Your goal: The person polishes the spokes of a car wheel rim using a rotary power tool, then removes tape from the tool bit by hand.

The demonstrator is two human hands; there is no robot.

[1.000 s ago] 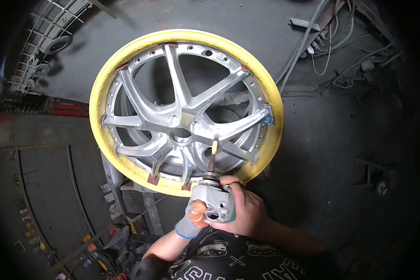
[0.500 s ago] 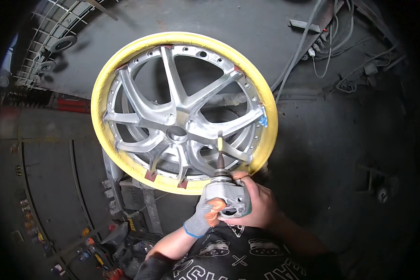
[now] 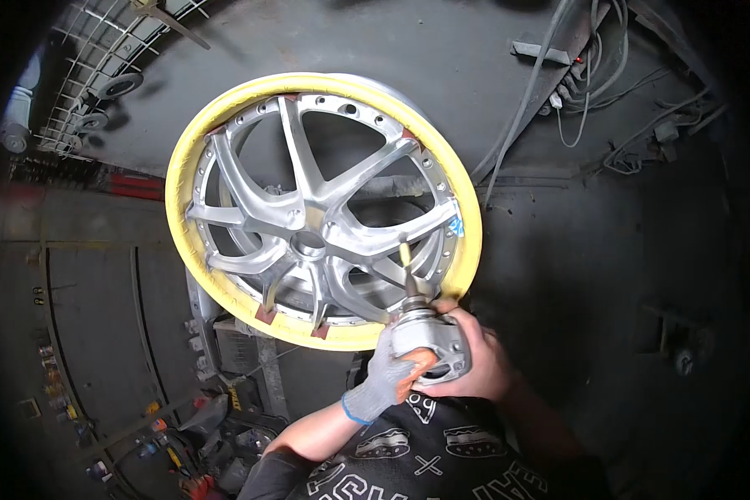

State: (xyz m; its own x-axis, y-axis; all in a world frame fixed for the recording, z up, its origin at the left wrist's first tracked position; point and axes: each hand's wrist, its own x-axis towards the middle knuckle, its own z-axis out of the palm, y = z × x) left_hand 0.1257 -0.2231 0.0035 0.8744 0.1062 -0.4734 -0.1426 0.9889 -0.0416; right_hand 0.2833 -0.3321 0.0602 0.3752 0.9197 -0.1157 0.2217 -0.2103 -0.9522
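Observation:
Both hands hold a silver-headed grinder [image 3: 432, 333] low at the right side of an alloy wheel [image 3: 225, 171]. My left hand [image 3: 386, 371], in a grey work glove with an orange palm, closes around the near-left side of the tool head. My bare right hand [image 3: 485, 358] wraps the right side. From the head a tapered spindle [image 3: 412, 285] points up over the lower-right spokes, with a pale yellow tip [image 3: 405, 253]. Whether the tip touches metal I cannot tell. Yellow tape [image 3: 183, 187] covers the wheel's outer rim.
Dark red patches [image 3: 265, 315] and a blue tape piece [image 3: 456, 225] sit at the spoke ends. A wire rack [image 3: 83, 71] stands at upper left. Cables [image 3: 529, 100] hang at upper right. Tools and bags [image 3: 225, 425] lie lower left.
Both hands and the grinder have shifted right and slightly up across the view, the spindle now leaning more to the left. The wheel appears slightly lower and tilted differently in view.

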